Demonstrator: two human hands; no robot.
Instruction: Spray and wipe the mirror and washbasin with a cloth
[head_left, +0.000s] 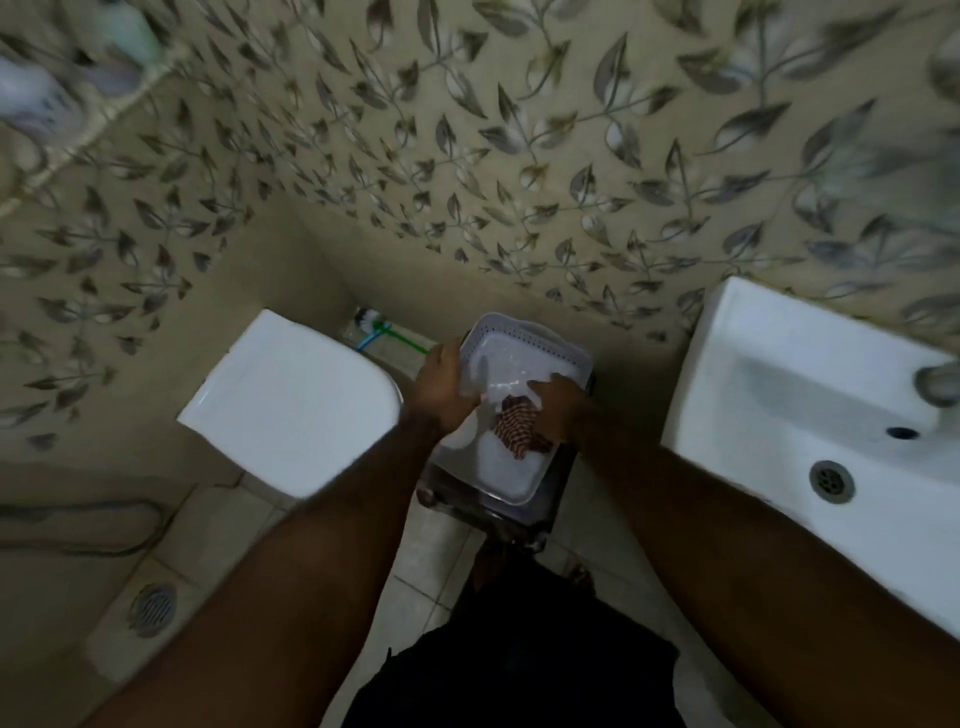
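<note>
A white plastic basket (524, 340) with a perforated rim rests on a dark stand between the toilet and the washbasin. In it lies a red-and-white checked cloth (514, 428). My left hand (441, 387) grips the basket's left rim. My right hand (558, 405) is closed on the cloth's right side inside the basket. The white washbasin (789, 395) hangs on the wall at the right, its drain (831, 481) and tap (937, 382) showing. No mirror or spray bottle can be made out; the picture is blurred.
A white toilet with its lid shut (291, 400) stands at the left. Behind it lies a brush with a green handle (384, 332). A floor drain (152, 608) sits at the lower left. Leaf-patterned tiles cover the wall.
</note>
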